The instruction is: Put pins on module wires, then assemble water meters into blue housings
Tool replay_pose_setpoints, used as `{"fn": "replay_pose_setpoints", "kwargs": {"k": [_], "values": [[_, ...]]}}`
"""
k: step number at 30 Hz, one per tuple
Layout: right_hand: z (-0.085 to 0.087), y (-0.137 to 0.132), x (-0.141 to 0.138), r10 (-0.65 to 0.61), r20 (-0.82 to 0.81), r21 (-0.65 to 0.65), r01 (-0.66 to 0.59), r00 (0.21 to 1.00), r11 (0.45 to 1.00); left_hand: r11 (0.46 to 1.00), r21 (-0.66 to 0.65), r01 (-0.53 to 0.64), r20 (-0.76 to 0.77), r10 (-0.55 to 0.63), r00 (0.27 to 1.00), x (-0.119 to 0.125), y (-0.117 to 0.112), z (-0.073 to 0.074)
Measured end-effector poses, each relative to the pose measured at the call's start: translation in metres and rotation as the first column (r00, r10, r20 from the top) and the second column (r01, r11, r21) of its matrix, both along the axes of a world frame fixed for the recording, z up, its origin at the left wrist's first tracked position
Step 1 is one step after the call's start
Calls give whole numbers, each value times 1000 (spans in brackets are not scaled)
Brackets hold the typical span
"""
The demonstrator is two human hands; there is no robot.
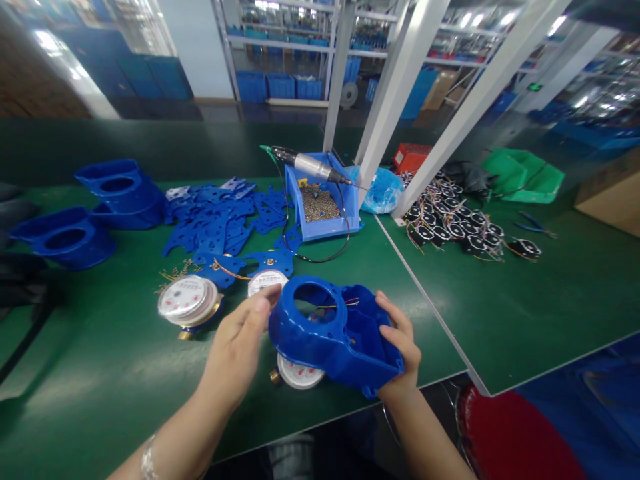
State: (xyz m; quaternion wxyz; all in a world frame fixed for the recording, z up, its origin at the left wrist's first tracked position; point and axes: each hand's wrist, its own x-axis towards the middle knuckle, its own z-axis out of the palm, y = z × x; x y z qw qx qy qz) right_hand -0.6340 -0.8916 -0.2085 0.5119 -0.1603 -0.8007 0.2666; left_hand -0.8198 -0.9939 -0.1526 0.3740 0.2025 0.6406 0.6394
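Note:
Both hands hold a blue plastic housing (336, 337) with a round opening just above the near table edge. My left hand (239, 343) has its fingers curled against the housing's left side. From the right, my right hand (401, 347) grips its wall. Thin coloured wires show inside the housing. A white meter dial (299, 375) peeks out beneath it. Two more round meter dials (186, 299) (263, 281) lie on the green table (100, 360) to the left.
Flat blue plastic plates (220, 217) lie piled mid-table, with blue housings (120, 190) (67, 237) at the left. A blue bin of screws (320, 203) carries an electric screwdriver (310, 165). Black wired parts (455, 220) cover the right table. White frame posts (395, 93) rise behind.

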Motion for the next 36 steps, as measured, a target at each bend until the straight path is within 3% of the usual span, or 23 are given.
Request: {"fn": "replay_pose_setpoints", "kwargs": {"k": [3,6,8,9,10,11,14,17,22,25,32,36], "values": [[4,-1,-2,59,23,16,-60,998,998,992,-29,126,-23,-127,992,-2,11,17],[20,0,5,83,138,-13,-82,987,997,989,-58,136,144,-127,981,0,22,28],[38,3,17,133,378,-87,-108,916,990,994,-70,82,227,-64,972,2,25,29],[47,6,24,174,511,-134,-122,842,983,996,-71,60,243,-41,969,3,26,28],[56,8,30,212,603,-168,-137,769,976,997,-66,44,250,-26,968,4,26,27],[64,11,35,202,628,-174,-117,752,978,998,-56,33,253,-17,967,5,26,25],[79,20,34,5,508,-121,66,862,991,1000,-22,10,239,-5,971,8,24,21],[85,27,14,-50,528,-15,69,848,998,1000,-16,5,214,-1,977,10,23,20],[95,29,-17,-1,774,111,-134,634,985,999,-23,23,145,-19,989,12,19,18],[98,27,-22,-21,828,154,-191,560,969,999,-16,44,70,-43,997,12,16,14],[96,26,-25,-111,831,302,-275,546,913,995,42,95,-154,-88,984,13,10,10],[96,28,-23,-59,813,240,-241,579,940,995,67,78,-150,-68,986,17,4,7]]}}
